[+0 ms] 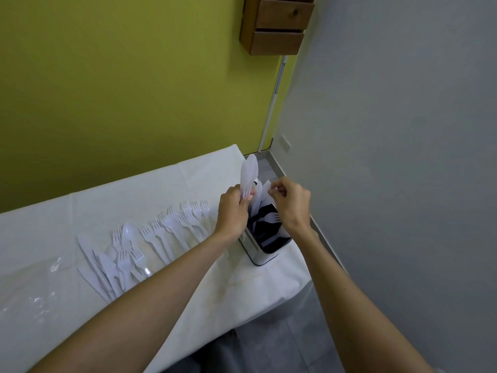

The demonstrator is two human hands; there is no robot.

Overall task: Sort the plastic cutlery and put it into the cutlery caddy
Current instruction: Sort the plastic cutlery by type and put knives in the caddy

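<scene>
Head view: the cutlery caddy (265, 244) stands at the right end of the bench (188, 286). The left hand (232, 211), its grip clenched on a bundle of white knives (248, 172), holds them upright above the caddy's far left corner, blades up. The right hand (291, 201) pinches another white piece (266, 188) over the caddy. Loose forks (172, 224) lie left of the caddy, tines pointing away from the person.

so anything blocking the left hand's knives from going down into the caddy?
Nothing separate visible. The left hand holds the knife bunch upright right over the caddy. The right hand is at the knives already standing there, so it crowds the opening.
</scene>
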